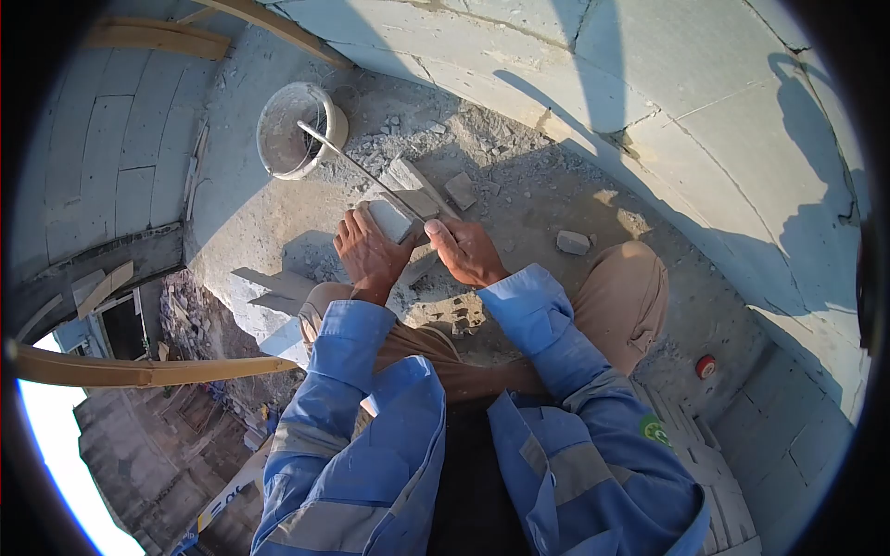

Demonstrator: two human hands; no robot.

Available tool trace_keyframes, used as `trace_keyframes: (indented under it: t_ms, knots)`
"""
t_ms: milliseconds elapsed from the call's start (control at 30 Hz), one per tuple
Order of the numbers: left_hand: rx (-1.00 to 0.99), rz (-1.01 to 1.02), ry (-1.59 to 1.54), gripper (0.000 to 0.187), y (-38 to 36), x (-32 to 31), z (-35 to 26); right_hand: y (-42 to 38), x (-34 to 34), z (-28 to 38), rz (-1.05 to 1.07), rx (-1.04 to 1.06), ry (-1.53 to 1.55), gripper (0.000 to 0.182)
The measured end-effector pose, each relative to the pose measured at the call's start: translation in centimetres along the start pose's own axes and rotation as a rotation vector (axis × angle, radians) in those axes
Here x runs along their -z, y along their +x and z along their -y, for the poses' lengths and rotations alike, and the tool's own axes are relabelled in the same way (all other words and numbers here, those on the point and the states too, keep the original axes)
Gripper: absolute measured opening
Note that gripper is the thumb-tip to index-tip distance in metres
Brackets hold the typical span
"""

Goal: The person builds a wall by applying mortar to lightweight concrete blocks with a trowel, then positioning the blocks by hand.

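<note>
My left hand grips a pale grey block piece, its fingers over the near left edge and the thumb toward the tool. In my right hand is the near end of a long thin metal tool, with a saw-like shape seen edge-on. The thumb lies along its top. The tool crosses the block's right side and points up and left, its bent far end over the bucket's rim. Beneath and beyond the held piece lie other block pieces. Contact between tool and block is partly hidden by my hands.
A whitish bucket stands beyond my hands. Rubble and a loose block chunk lie on the dusty floor. A pale block wall rises at right. A red round object lies at right. A wooden beam crosses a drop at left.
</note>
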State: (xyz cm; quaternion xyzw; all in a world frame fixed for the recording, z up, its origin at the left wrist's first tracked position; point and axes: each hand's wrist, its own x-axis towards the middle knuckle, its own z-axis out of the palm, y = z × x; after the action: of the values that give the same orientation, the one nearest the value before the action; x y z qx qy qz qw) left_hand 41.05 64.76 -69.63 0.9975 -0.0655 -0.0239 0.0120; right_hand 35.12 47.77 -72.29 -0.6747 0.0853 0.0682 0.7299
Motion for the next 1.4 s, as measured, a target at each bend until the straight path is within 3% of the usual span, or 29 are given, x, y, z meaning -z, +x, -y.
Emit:
trace_keyframes:
  t_ms: [67,167,367,467,700,767,1033,1200,1267,1400]
  knots:
    - [-0.022,0.003,-0.029,0.096,0.2,0.2,-0.1,0.3,-0.7,-1.2,-0.045,0.138,-0.107,0.053]
    - [-0.020,-0.005,-0.013,0.094,0.2,0.2,-0.1,0.3,-1.2,-3.0,-0.011,-0.026,-0.168,0.053]
    - [-0.081,-0.011,-0.039,0.095,0.3,0.1,0.5,0.6,-1.6,-3.7,-0.044,0.087,-0.149,0.053]
    - [-0.059,-0.010,-0.033,0.094,0.2,0.1,0.3,0.1,-1.8,-2.9,-0.042,-0.048,-0.134,0.053]
    - [-0.054,0.003,-0.028,0.092,0.5,0.4,0.0,0.3,-1.5,-3.5,-0.048,-0.067,-0.195,0.053]
    - [-0.052,0.008,-0.022,0.092,0.3,0.3,0.1,0.4,-2.0,-5.6,-0.134,0.188,-0.071,0.050]
    - [-0.062,-0.016,-0.039,0.090,0.3,-0.2,0.4,0.8,-1.1,-2.7,0.012,-0.041,-0.145,0.056]
    - [-0.074,-0.013,-0.010,0.091,0.6,0.3,0.2,0.3,0.0,-7.1,-0.044,-0.138,-0.201,0.058]
    - [-0.063,0.022,-0.048,0.091,1.0,0.7,0.1,0.4,0.9,-8.8,0.075,-0.477,-0.252,0.059]
    - [-0.028,-0.007,-0.052,0.090,0.6,0.0,0.2,0.8,0.4,-6.4,0.060,-0.274,-0.154,0.060]
